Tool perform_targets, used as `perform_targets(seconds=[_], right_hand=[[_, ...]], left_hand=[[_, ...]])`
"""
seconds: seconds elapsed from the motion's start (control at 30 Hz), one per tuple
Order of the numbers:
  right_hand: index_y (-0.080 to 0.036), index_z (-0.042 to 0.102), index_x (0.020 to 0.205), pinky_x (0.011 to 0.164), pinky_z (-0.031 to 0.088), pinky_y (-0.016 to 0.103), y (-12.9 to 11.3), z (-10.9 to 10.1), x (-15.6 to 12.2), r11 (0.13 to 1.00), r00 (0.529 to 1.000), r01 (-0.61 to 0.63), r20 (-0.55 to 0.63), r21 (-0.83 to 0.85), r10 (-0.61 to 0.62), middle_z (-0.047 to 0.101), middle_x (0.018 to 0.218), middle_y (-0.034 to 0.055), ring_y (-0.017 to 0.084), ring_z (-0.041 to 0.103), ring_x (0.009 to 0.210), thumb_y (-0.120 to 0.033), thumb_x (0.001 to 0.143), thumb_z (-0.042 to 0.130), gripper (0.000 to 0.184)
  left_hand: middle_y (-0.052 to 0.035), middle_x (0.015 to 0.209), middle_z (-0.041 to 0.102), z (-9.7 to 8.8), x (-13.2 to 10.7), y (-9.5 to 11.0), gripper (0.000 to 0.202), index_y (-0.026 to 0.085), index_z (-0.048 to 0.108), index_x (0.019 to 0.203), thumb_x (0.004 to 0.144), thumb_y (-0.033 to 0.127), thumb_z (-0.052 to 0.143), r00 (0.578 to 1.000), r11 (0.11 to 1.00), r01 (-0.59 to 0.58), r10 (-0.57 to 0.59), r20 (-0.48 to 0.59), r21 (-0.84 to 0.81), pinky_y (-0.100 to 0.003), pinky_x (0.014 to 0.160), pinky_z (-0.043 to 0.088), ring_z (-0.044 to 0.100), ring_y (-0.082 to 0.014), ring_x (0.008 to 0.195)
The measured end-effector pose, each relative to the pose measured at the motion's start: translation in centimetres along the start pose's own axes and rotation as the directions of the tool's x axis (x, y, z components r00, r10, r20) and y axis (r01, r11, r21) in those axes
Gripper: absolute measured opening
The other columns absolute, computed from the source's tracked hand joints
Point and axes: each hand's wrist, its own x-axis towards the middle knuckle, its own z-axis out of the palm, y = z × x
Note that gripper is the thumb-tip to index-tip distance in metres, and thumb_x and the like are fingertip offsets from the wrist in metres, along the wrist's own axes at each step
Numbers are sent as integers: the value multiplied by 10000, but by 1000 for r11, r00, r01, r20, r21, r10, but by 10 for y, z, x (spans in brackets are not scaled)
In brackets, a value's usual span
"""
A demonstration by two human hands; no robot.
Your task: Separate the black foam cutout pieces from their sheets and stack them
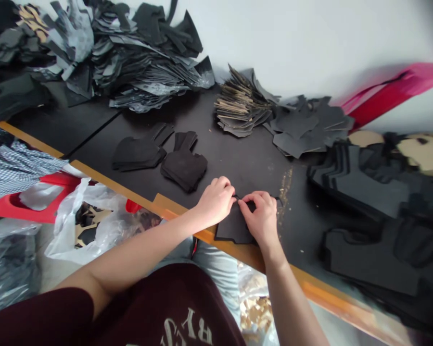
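The left hand [218, 199] and the right hand [262, 214] met over one black piece [234, 230], their fingertips nearly touching. The left thumb and fingers were pinched together on its far edge; the right thumb and forefinger were closed on the same edge, just beside them. The piece lay directly under and in front of the grip, its near side at the table's wooden edge [166, 205]. A dark strip end [280, 201] showed just right of the right hand; whether it belonged to the piece could not be told.

Left of the grip and a little beyond it sat a small stack [185, 166], with a second stack [139, 151] farther left. Beyond the grip stood a brown-edged pile [241, 105], with loose sheets [306, 125] to its right. Well to the right of the grip were larger cutouts [371, 178]. Far off to the left, beyond both stacks, rose a tall heap [144, 62]. Below and left of the grip hung a plastic bag [67, 228] with scraps in it.
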Motion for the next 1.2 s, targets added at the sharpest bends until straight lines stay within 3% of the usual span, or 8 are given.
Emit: perform_targets(seconds=[0.23,0.5,0.57,0.67,0.8,0.87,1.0,1.2], right_hand=[[-198,622,732,862,373,365,-5,-3,-2,999,1000,5,-11,35,-5,617,876,47,203,525,883,-261,808,584,106],[-189,612,819,860,425,356,2,-6,-2,986,994,97,-65,137,-89,623,885,51,189,553,894,-200,827,534,80],[-194,611,829,859,439,350,3,-9,0,979,995,96,-53,178,-88,622,893,49,184,562,899,-194,824,530,82],[-200,611,836,854,459,348,-1,-18,-3,978,996,73,-58,194,-63,615,910,50,181,570,899,-192,821,529,84],[-191,615,836,870,452,369,-19,-30,-27,999,986,29,-166,15,-26,599,936,69,194,541,929,-197,850,520,96],[-191,614,858,860,454,372,-29,-32,-47,999,983,8,-182,-47,-16,589,946,73,195,532,926,-209,860,528,89],[-201,604,944,867,453,402,-40,-37,-80,991,978,-50,-206,-126,23,579,998,81,207,530,958,-233,867,542,104],[-203,564,1070,884,469,419,-42,-43,-99,979,971,-88,-234,-186,43,559,1078,103,229,524,1032,-243,868,550,207]], left_hand=[[-111,1046,523,-9,17,5,93,128,643,828,817,208,597,986,994,90,-80,145,-64,-409,885,472,489,-253,1007],[-104,1046,538,-2,14,-1,85,136,659,776,793,215,634,995,994,68,-62,83,-80,-378,877,478,504,-253,1012],[-84,1047,554,-2,10,-7,85,153,666,841,822,180,588,997,996,24,-17,79,-91,-358,905,469,516,-227,1012],[-59,1080,585,-6,3,-19,228,174,646,954,842,61,482,982,969,-169,182,59,-178,-330,958,446,536,-178,1024],[-84,1175,585,-13,-6,-34,313,156,620,1011,826,-2,424,892,861,-428,451,22,-274,-344,1019,409,506,-181,1124],[-87,1148,599,-15,-9,-37,276,164,614,1032,832,36,474,874,843,-458,486,31,-282,-357,1013,412,501,-193,1127],[-88,1060,622,-12,-15,-30,159,168,624,997,857,145,553,881,861,-448,471,45,-240,-378,950,435,510,-211,1062],[-111,1026,592,12,-32,-1,156,131,618,891,908,196,478,856,841,-513,517,-20,-173,-369,867,463,506,-226,1019]])
